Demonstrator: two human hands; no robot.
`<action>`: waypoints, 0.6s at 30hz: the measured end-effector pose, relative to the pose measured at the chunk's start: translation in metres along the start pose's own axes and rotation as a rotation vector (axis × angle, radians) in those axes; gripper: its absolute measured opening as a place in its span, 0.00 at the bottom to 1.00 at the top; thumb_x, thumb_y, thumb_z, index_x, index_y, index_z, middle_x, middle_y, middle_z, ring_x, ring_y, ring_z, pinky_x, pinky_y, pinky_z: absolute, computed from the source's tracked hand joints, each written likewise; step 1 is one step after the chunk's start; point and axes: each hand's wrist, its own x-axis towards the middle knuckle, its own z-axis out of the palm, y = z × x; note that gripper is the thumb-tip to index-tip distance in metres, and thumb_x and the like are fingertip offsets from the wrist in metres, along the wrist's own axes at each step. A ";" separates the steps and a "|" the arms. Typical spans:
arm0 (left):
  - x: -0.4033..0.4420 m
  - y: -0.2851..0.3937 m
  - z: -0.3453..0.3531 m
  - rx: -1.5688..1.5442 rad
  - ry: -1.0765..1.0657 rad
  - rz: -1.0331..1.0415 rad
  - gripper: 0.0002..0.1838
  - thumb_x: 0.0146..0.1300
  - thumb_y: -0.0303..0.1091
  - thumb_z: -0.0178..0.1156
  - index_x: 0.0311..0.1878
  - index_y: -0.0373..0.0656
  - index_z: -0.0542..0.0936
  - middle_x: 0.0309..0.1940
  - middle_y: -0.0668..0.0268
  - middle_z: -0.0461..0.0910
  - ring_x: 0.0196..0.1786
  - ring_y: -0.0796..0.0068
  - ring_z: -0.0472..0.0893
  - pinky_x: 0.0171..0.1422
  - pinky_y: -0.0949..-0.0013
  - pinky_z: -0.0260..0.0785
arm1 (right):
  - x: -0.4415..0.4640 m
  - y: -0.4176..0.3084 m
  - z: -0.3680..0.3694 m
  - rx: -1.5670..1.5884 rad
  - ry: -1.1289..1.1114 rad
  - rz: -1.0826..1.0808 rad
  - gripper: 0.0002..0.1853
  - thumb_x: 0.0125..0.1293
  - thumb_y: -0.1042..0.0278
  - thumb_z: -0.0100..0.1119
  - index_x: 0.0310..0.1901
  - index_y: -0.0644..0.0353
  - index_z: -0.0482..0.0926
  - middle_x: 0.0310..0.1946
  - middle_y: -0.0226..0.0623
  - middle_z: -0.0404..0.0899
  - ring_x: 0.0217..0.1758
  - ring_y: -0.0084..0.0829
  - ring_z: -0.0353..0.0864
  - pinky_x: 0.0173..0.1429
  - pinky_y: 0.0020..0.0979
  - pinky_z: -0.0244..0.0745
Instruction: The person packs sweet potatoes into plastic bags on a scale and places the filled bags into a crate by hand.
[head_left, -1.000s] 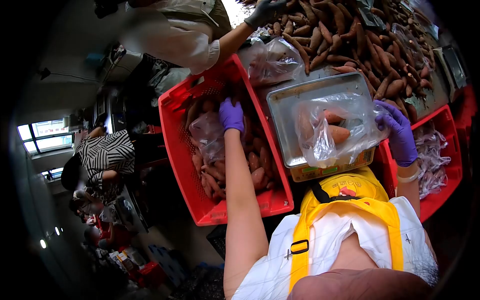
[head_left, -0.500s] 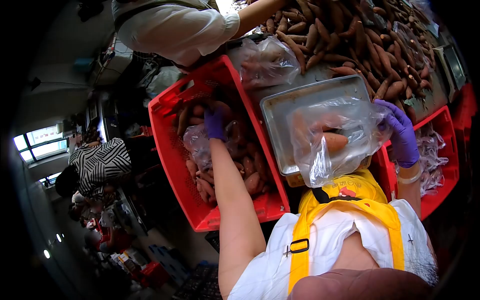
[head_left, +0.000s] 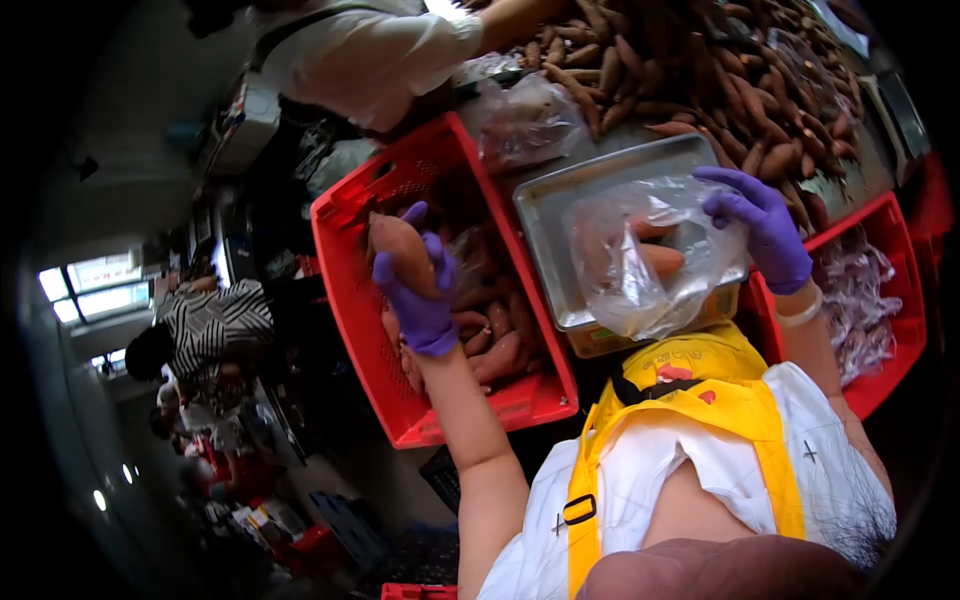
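Note:
My left hand [head_left: 425,310], in a purple glove, is closed around a sweet potato [head_left: 402,252] above the red crate [head_left: 408,430] on the left. More sweet potatoes [head_left: 498,357] lie in that crate under the hand. My right hand [head_left: 765,228], also gloved in purple, grips the edge of a clear plastic bag [head_left: 625,290]. Several sweet potatoes [head_left: 660,262] show through the bag, which rests on a metal tray [head_left: 545,215]. The fingertips of the right hand are partly hidden by the bag's folds.
Sweet potatoes [head_left: 740,90] are heaped across the table behind the tray. Another filled plastic bag [head_left: 530,120] sits beside the left crate. A second red crate [head_left: 905,330] with plastic bags stands at right. A person in white [head_left: 370,60] reaches over the table.
My left hand has come up out of the crate's contents with a sweet potato in it. My right hand, still at the bag, has shifted slightly left in view.

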 end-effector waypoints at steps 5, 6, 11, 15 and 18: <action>-0.045 -0.056 0.168 1.259 -0.473 -0.040 0.32 0.53 0.47 0.68 0.59 0.38 0.74 0.44 0.55 0.82 0.37 0.61 0.84 0.42 0.61 0.75 | -0.024 -0.010 0.003 0.089 -0.072 -0.063 0.19 0.69 0.69 0.57 0.60 0.61 0.77 0.44 0.30 0.83 0.40 0.16 0.78 0.45 0.19 0.72; -0.045 -0.075 0.186 1.579 -0.608 -0.047 0.30 0.54 0.44 0.68 0.58 0.40 0.75 0.43 0.55 0.83 0.40 0.58 0.85 0.45 0.60 0.76 | -0.029 -0.011 -0.002 0.094 -0.109 -0.088 0.19 0.69 0.69 0.58 0.61 0.61 0.77 0.45 0.29 0.83 0.40 0.15 0.78 0.44 0.19 0.72; 0.003 -0.191 0.161 2.132 -0.661 0.027 0.23 0.54 0.49 0.67 0.50 0.47 0.79 0.41 0.52 0.83 0.43 0.49 0.82 0.46 0.54 0.73 | -0.058 -0.025 -0.006 0.084 -0.026 -0.157 0.21 0.68 0.67 0.60 0.62 0.61 0.75 0.43 0.29 0.84 0.40 0.12 0.78 0.40 0.16 0.69; 0.039 -0.214 0.131 1.815 -0.602 -0.029 0.19 0.62 0.52 0.58 0.49 0.51 0.81 0.41 0.52 0.83 0.42 0.50 0.82 0.46 0.55 0.73 | -0.067 -0.018 -0.016 0.102 -0.052 -0.165 0.24 0.68 0.66 0.61 0.65 0.58 0.73 0.46 0.27 0.83 0.44 0.12 0.78 0.44 0.16 0.70; 0.028 -0.185 0.146 1.980 -0.648 0.397 0.11 0.60 0.34 0.60 0.45 0.48 0.84 0.42 0.53 0.83 0.44 0.51 0.82 0.49 0.57 0.73 | -0.067 -0.011 -0.024 0.108 -0.066 -0.124 0.27 0.68 0.67 0.60 0.68 0.55 0.69 0.47 0.28 0.82 0.48 0.14 0.78 0.50 0.17 0.72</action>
